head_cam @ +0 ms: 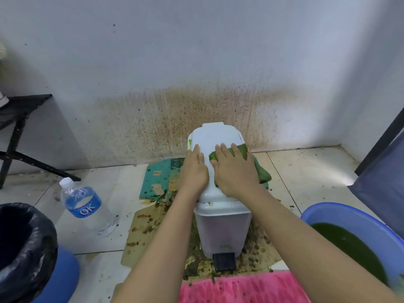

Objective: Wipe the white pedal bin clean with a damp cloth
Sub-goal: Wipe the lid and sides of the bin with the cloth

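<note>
1. The white pedal bin (222,228) stands on stained cardboard (142,232) by the far wall (196,62), lid (215,136) closed.
2. The left hand (193,169) lies flat on the lid's left side, fingers straight.
3. The right hand (235,173), fingers straight, presses a green cloth (263,173) onto the lid's right side.
4. A blue basin (341,215) of green water sits near right.

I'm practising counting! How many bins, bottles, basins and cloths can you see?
Bins: 2, white pedal bin and bag-lined blue bin
Bottles: 1, water bottle
Basins: 1, blue basin
Cloths: 1, green cloth
Total: 5
</note>
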The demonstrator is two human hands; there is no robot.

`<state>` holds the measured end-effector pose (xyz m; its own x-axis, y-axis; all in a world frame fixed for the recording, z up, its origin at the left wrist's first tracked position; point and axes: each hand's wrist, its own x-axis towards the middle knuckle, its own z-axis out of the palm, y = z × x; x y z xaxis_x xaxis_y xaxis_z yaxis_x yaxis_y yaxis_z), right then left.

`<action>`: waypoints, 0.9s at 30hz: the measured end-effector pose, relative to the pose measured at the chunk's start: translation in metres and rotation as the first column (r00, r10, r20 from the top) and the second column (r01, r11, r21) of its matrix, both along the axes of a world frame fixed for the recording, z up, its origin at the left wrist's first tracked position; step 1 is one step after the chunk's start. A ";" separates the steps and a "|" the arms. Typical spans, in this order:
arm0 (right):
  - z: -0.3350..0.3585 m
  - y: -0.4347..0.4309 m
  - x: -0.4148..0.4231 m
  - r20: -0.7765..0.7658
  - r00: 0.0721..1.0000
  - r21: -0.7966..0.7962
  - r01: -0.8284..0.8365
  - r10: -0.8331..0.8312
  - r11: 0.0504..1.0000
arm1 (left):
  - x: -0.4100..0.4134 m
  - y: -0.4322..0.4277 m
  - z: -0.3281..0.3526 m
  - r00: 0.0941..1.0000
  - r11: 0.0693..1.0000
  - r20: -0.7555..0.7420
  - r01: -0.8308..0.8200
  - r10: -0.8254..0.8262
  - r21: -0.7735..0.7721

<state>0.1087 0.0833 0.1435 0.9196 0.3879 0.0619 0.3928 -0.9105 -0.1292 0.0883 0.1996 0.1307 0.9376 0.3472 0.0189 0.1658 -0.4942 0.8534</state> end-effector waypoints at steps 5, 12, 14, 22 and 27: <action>0.005 0.017 0.073 -0.005 0.994 -0.002 -0.110 0.110 0.994 | 0.001 0.003 -0.005 0.999 0.999 -0.036 -0.009 0.011 0.052; 0.018 0.020 0.123 -0.039 0.999 0.141 -0.023 0.029 0.990 | 0.003 0.004 -0.002 0.999 0.999 -0.027 -0.016 0.017 0.036; 0.012 0.011 0.105 -0.016 1.000 0.174 -0.019 0.022 0.985 | 0.001 0.004 -0.001 1.000 1.000 -0.025 -0.016 0.017 0.010; -0.008 -0.050 -0.024 -0.112 0.993 0.504 0.074 -0.019 0.861 | -0.001 0.003 0.002 0.999 1.000 -0.029 -0.015 0.015 -0.019; -0.009 -0.056 -0.042 -0.136 0.991 0.631 0.095 -0.011 0.770 | -0.002 0.002 0.003 0.999 1.000 -0.029 -0.019 0.019 -0.012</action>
